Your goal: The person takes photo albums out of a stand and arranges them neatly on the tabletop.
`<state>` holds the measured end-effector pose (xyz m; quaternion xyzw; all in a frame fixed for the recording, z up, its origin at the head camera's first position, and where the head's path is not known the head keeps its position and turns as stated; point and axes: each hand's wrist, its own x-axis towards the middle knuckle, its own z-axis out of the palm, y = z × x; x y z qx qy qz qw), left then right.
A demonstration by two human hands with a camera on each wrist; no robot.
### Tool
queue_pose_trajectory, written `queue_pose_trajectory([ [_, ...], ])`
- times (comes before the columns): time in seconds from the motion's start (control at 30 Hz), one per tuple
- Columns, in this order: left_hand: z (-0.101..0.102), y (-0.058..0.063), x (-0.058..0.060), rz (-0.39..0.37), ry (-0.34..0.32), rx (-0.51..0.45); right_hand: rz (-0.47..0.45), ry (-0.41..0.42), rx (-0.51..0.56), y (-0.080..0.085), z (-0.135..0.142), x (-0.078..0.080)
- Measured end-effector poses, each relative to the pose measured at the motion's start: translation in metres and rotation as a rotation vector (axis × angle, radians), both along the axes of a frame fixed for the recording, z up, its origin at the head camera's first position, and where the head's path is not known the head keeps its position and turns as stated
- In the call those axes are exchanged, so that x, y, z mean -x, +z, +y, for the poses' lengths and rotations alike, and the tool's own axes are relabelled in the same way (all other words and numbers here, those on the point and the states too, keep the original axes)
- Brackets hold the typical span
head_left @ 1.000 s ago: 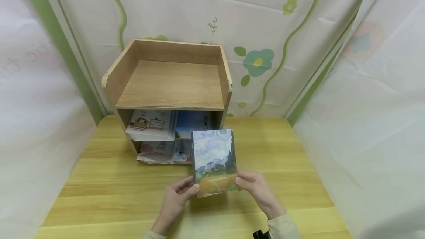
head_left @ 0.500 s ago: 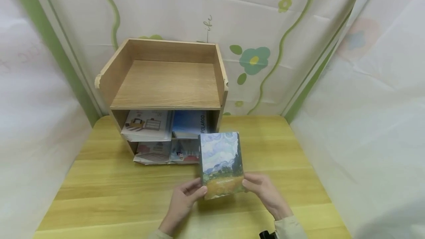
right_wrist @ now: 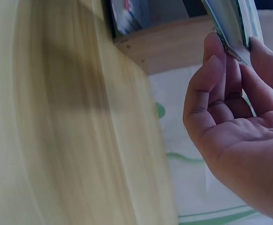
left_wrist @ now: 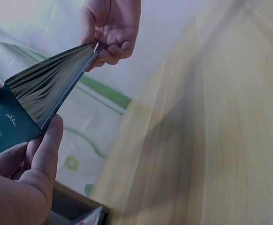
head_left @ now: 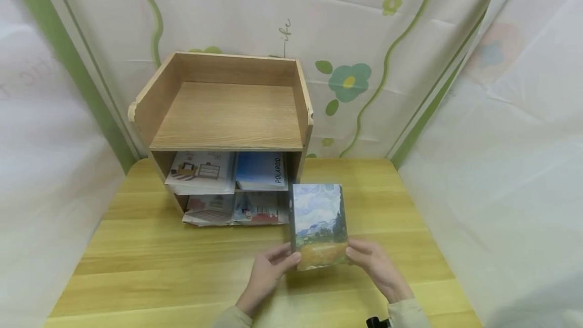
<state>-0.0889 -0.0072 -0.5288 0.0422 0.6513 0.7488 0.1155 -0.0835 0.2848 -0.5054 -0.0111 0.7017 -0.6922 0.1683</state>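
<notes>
Painted-landscape book (head_left: pixel 320 224) now farther right

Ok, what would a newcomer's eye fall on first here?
Likely the rectangular book with a blue-and-ochre landscape cover, gripped near its bottom by the bare left hand and right hand. Next, behind it to the left, the brown wooden shelf unit, with the blue rectangular POLAROID book under its top board.

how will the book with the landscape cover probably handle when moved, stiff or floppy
The book probably feels stiff outside: its front cover looks flat though the left hand and right hand hold only its lower sides. Its pages may flop or fan, as gaps show between them. Its flat, boxy shape should make rolling unlikely.
</notes>
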Motion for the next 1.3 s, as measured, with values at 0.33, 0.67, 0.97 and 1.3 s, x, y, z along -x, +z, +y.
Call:
queue_pose_trajectory([
  [0.33, 0.017, -0.001, 0.006, -0.012, -0.03, 0.022, -0.061, -0.065, -0.023, -0.005, 0.014, -0.002],
  [0.67, 0.024, -0.001, 0.014, -0.041, -0.01, 0.078, -0.063, -0.085, -0.067, -0.006, 0.018, 0.005],
  [0.97, 0.028, 0.001, 0.021, -0.098, 0.01, 0.011, -0.044, -0.046, -0.042, -0.008, 0.02, 0.015],
  [1.3, 0.035, -0.002, 0.031, -0.141, 0.044, -0.005, -0.049, -0.067, -0.022, -0.009, 0.016, 0.029],
])
